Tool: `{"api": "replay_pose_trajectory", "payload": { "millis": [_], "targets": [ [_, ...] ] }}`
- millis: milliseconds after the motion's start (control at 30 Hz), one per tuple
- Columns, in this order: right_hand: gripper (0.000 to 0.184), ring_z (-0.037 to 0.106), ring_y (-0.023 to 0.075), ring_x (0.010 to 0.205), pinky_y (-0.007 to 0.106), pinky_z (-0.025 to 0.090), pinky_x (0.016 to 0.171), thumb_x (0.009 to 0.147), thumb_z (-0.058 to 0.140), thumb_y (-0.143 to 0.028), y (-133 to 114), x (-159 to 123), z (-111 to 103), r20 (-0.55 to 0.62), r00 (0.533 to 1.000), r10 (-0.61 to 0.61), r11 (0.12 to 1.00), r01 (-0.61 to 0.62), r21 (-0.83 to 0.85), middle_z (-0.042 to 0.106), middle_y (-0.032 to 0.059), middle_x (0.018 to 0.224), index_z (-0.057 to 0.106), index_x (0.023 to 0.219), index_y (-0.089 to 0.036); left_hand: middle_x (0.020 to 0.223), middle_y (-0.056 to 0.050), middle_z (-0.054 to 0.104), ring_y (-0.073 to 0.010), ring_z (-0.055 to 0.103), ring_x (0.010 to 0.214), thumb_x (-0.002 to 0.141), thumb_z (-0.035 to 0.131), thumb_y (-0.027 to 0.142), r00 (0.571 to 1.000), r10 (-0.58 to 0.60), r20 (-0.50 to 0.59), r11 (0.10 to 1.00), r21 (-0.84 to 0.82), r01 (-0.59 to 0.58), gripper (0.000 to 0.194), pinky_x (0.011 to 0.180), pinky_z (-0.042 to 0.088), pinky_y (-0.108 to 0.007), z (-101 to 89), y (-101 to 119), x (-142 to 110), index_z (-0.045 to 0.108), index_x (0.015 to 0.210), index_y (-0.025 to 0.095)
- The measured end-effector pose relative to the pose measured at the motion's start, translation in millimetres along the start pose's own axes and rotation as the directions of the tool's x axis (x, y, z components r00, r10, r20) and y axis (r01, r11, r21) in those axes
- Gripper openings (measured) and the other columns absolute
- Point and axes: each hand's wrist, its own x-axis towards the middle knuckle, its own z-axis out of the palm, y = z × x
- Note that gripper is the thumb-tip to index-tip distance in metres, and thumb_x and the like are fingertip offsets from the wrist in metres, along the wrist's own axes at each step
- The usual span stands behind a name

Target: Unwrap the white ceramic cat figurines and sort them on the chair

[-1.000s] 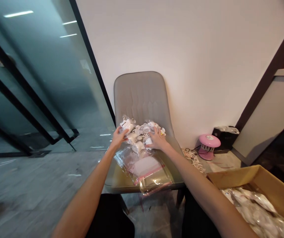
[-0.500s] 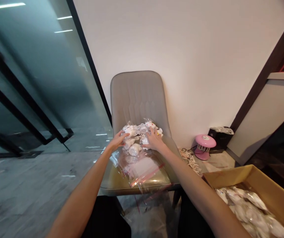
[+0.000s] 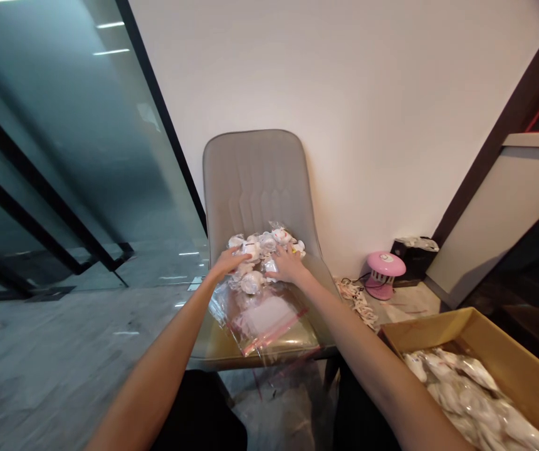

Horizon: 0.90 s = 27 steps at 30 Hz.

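A heap of small white items in clear plastic wrappers lies on the seat of a grey upholstered chair. My left hand rests on the heap's left side, fingers extended. My right hand lies spread over its right side. Neither hand visibly grips a piece. Just below the heap, a clear zip bag with red stripes lies flat on the seat, a white patch showing inside it.
An open cardboard box full of wrapped white items stands at the lower right. A pink round device with a cord and a black box sit on the floor by the wall. Glass panels with black frames run along the left.
My hands have drawn slightly closer together over the heap, which looks a little more gathered. The whole view has drifted slightly, with the chair further left.
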Motion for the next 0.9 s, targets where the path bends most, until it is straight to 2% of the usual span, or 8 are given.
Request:
{"api": "replay_pose_trajectory", "payload": {
  "millis": [100, 233, 367, 533, 667, 800, 900],
  "targets": [
    [0.072, 0.023, 0.0513, 0.143, 0.07, 0.032, 0.104, 0.082, 0.063, -0.068, 1, 3, 0, 0.031, 0.999, 0.005, 1.0, -0.005, 0.011, 0.035, 0.0176, 0.158, 0.059, 0.138, -0.023, 0.093, -0.008, 0.072, -0.0178, 0.063, 0.074, 0.055, 0.086, 0.051, 0.997, -0.074, 0.005, 0.996, 0.046, 0.074, 0.094, 0.063, 0.045, -0.026, 4.3, 0, -2, 0.057, 0.138, 0.018],
    [0.076, 0.022, 0.0511, 0.143, 0.069, 0.032, 0.105, 0.08, 0.065, -0.068, 2, 5, -2, 0.048, 0.999, 0.02, 1.0, -0.021, 0.018, 0.036, 0.0178, 0.158, 0.058, 0.139, -0.022, 0.08, -0.003, 0.069, -0.0154, 0.06, 0.066, 0.058, 0.085, 0.049, 0.998, -0.05, -0.028, 0.998, 0.035, 0.051, 0.096, 0.058, 0.042, -0.024, 6.2, 3, -7, 0.054, 0.143, 0.018],
    [0.074, 0.027, 0.0494, 0.141, 0.067, 0.036, 0.103, 0.079, 0.065, -0.068, 1, 5, -5, 0.024, 1.0, 0.003, 1.0, -0.004, 0.016, 0.045, 0.0186, 0.151, 0.061, 0.134, -0.018, 0.071, -0.001, 0.064, -0.0158, 0.057, 0.062, 0.06, 0.084, 0.05, 0.998, -0.028, -0.049, 0.996, 0.087, 0.032, 0.095, 0.054, 0.041, -0.025, 6.7, 4, -9, 0.054, 0.144, 0.018],
    [0.076, 0.031, 0.047, 0.138, 0.065, 0.035, 0.105, 0.079, 0.063, -0.07, 2, 5, -2, -0.003, 1.0, -0.004, 1.0, 0.004, 0.006, 0.051, 0.0213, 0.144, 0.061, 0.131, -0.015, 0.082, -0.004, 0.068, -0.019, 0.063, 0.072, 0.061, 0.084, 0.046, 0.995, 0.03, -0.097, 0.994, 0.112, -0.019, 0.087, 0.062, 0.045, -0.026, 8.7, 3, -12, 0.06, 0.138, 0.016],
    [0.071, 0.034, 0.045, 0.136, 0.063, 0.034, 0.106, 0.082, 0.061, -0.069, 6, 6, 2, -0.049, 0.998, -0.029, 1.0, 0.029, -0.008, 0.051, 0.0224, 0.144, 0.064, 0.127, -0.014, 0.097, -0.007, 0.069, -0.0231, 0.066, 0.089, 0.061, 0.084, 0.045, 0.987, 0.081, -0.141, 0.993, 0.1, -0.068, 0.081, 0.074, 0.048, -0.028, 11.5, -2, -13, 0.063, 0.133, 0.016],
    [0.066, 0.032, 0.0443, 0.137, 0.064, 0.034, 0.106, 0.085, 0.056, -0.065, 6, 5, 4, -0.042, 0.999, -0.024, 1.0, 0.023, -0.008, 0.05, 0.0214, 0.145, 0.063, 0.128, -0.015, 0.12, -0.01, 0.063, -0.0261, 0.062, 0.109, 0.063, 0.082, 0.052, 0.972, 0.132, -0.195, 0.981, 0.167, -0.1, 0.082, 0.092, 0.045, -0.032, 16.3, -10, -12, 0.062, 0.135, 0.019],
    [0.064, 0.027, 0.0442, 0.142, 0.065, 0.032, 0.107, 0.089, 0.051, -0.061, 3, 6, 5, 0.001, 1.0, -0.016, 1.0, 0.016, -0.006, 0.047, 0.0201, 0.148, 0.06, 0.133, -0.016, 0.131, -0.012, 0.057, -0.0258, 0.061, 0.113, 0.065, 0.079, 0.055, 0.969, 0.151, -0.193, 0.972, 0.206, -0.111, 0.084, 0.1, 0.043, -0.033, 21.3, -15, -12, 0.059, 0.139, 0.021]
  ]
}}
